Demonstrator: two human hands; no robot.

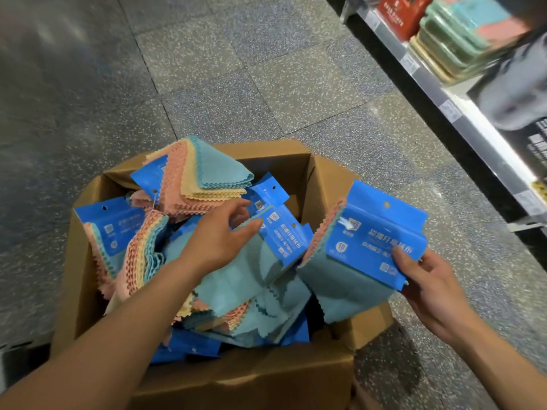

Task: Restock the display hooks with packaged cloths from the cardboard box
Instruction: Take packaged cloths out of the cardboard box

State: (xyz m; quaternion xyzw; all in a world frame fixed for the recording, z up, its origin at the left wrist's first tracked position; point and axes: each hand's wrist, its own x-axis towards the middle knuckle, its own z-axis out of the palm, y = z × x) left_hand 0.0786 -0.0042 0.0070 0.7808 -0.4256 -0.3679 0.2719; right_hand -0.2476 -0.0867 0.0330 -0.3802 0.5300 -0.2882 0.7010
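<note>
Right hand (426,279) pinches the bottom corner of a blue-carded cloth pack (376,241) just over the right flap of the cardboard box (266,377). Thumb's on front and the fingers are hidden behind. Might be more than 1 pack, can't tell. Left hand (219,232) is over the box's heap, fingers loosely spread, thumb touching another pack (281,232). The shelf (473,122) right of the box is blurry and cut off.

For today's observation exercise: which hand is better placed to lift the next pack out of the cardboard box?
Left. The left hand is over the cardboard box, its fingers at a blue-carded pack. The right hand already grips a second pack at the box's right side.
</note>
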